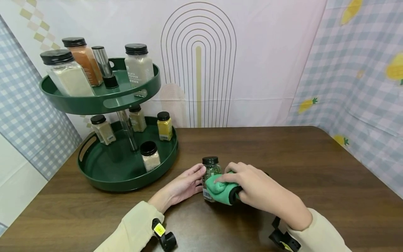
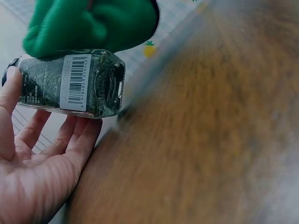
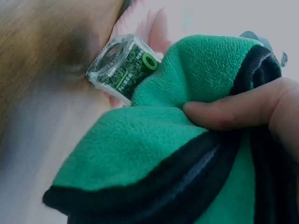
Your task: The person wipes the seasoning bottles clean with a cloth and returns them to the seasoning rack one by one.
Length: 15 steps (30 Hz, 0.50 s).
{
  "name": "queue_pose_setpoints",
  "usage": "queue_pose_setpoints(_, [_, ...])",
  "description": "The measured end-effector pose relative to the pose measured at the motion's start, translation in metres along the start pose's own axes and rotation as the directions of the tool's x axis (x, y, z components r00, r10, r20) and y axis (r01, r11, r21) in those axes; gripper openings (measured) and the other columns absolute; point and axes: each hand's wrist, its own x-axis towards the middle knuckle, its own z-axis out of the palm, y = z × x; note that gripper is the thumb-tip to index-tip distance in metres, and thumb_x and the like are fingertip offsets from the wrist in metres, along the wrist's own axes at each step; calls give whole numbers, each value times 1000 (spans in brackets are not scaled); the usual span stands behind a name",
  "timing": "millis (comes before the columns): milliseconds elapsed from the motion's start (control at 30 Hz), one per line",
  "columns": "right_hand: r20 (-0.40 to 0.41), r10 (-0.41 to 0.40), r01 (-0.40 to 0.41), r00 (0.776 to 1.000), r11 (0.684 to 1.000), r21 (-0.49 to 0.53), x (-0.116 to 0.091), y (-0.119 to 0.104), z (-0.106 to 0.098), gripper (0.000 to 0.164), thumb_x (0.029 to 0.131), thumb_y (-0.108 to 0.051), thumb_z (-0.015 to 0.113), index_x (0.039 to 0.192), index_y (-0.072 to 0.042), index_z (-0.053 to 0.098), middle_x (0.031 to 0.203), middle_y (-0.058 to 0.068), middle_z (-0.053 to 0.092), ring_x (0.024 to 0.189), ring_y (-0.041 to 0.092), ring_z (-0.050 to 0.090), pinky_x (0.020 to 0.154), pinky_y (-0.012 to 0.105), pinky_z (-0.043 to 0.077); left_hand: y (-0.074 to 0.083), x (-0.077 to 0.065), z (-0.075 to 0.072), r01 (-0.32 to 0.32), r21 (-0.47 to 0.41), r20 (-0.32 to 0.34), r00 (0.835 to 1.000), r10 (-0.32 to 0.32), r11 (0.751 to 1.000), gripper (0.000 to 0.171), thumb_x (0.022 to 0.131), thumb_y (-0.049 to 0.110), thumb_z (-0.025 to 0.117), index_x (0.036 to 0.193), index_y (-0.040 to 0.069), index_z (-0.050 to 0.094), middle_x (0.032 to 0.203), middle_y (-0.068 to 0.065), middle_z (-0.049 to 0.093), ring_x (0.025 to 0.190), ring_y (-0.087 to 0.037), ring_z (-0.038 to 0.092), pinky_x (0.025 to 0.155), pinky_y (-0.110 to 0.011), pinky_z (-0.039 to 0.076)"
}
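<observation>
A small square glass jar of dried green herbs (image 1: 211,169) with a black lid is in front of me, its base close to the tabletop. My left hand (image 1: 185,183) holds it from the left, thumb near the lid and fingers along the side. The left wrist view shows the barcode label (image 2: 77,84) and the jar's bottom. In my right hand (image 1: 256,189) is a bunched green cloth (image 1: 221,192) with black edging, pressed against the jar's right and near side. The right wrist view shows the thumb (image 3: 224,112) pinching the cloth's folds, which hide part of the jar.
A two-tier green turntable tray (image 1: 121,187) stands at the left. Large black-lidded jars (image 1: 72,78) and a metal cylinder (image 1: 102,61) are on its upper tier; several small spice jars (image 1: 164,129) sit below. The brown wooden table (image 1: 283,154) ends at a hanging cloth backdrop (image 1: 267,63).
</observation>
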Motion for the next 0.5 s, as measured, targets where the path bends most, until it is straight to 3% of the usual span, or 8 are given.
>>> queue_pose_setpoints(233, [161,12,-18,987,999,34,-1,-4,1,62,66,17,49,102,-29,70,91,-9,56,83,14,54,63,24,42,0,-1,0,10,0,5,1000,-10,1000,63,97,36,45,145,7,16,146,-17,30,126,-20,40,110,-44,28])
queue_pose_setpoints(433, [352,27,-64,936,994,92,0,-1,7,58,70,16,50,102,-28,70,88,-11,55,78,10,52,65,24,38,-1,-1,-2,3,-2,7,1000,-3,1000,60,99,35,42,145,7,16,141,-15,36,126,-20,39,108,-41,29])
queue_pose_setpoints(500, [377,29,-81,926,989,122,-1,2,5,59,71,16,49,103,-29,70,90,-12,56,80,8,51,65,23,38,-1,0,-3,2,4,14,1000,-2,1000,59,99,37,40,144,7,16,140,-15,37,126,-20,40,107,-41,31])
